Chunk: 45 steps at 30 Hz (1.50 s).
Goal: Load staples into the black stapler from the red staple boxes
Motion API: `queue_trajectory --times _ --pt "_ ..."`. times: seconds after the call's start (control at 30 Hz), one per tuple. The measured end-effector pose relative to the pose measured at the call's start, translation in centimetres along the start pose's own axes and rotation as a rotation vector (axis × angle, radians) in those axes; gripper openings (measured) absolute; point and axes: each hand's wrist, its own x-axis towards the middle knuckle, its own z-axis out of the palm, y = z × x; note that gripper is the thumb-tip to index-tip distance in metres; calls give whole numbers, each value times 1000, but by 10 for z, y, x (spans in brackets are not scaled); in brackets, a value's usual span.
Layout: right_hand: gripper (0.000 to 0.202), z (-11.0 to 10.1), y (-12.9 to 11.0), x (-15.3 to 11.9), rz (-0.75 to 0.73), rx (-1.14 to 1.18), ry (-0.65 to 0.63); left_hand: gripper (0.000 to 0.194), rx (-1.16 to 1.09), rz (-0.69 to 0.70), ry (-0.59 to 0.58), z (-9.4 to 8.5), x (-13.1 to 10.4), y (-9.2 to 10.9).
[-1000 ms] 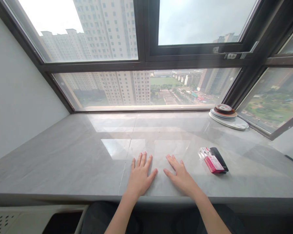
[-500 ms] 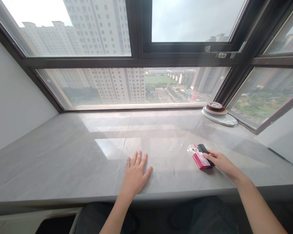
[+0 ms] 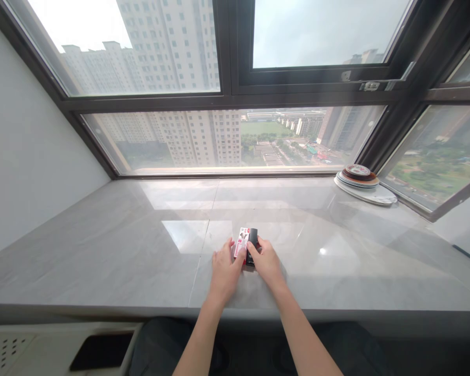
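A small red and white package (image 3: 241,242) and a black case (image 3: 253,237) lie side by side, touching, between my hands over the grey stone ledge (image 3: 141,250). My left hand (image 3: 225,271) grips the package from its left side, thumb on its lower front. On the other side my right hand (image 3: 267,262) is closed around the black case, its thumb across the top. The undersides of both items and some fingertips are hidden.
A stack of plates (image 3: 362,183) sits at the ledge's back right corner, beside the window frame. Windows rise behind the ledge. Below its front edge at the left is a pale surface (image 3: 43,347) with a dark rectangular recess.
My right hand has moved left with the package and black case, to in front of me. My left hand has gone from lying flat to holding the package. The view has shifted slightly.
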Motion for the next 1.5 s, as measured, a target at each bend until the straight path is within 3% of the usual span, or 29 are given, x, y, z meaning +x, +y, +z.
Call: queue_trajectory --times 0.1,0.23,0.37,0.5,0.67,0.77,0.87,0.97,1.03,1.13,1.23,1.3,1.4,1.5 --pt "41 -7 8 -2 38 0 40 68 108 24 142 11 0 16" --pt "45 -35 26 -13 50 42 57 50 158 50 133 11 0 19" --pt "48 -49 32 -25 58 71 37 50 137 65 204 -7 18 -2" --pt "48 -50 28 -30 47 63 51 49 217 -10 225 -27 56 -30" --pt "49 -51 25 -29 47 74 61 44 237 -6 221 -39 84 -41" --pt "50 -51 25 -29 50 83 54 42 239 12 253 -46 72 -45" --pt "53 -50 26 -28 59 89 54 45 253 19 317 -59 45 -58" --pt "54 -49 28 -28 56 79 53 43 310 -7 286 -71 15 -70" --pt "53 -48 29 -28 53 66 53 40 357 1 271 -74 -1 -66" --pt "55 -48 28 -28 58 92 32 39 369 85 268 -61 -17 -37" --pt "63 -48 26 -28 78 163 2 34 312 203 124 -30 -21 -1" --pt "66 -47 25 -29 89 192 -5 38 303 201 76 -9 -16 16" --pt "63 -47 26 -34 103 198 5 49 316 167 74 11 -1 22" --pt "48 -57 26 -39 80 96 27 50 316 137 103 10 8 14"
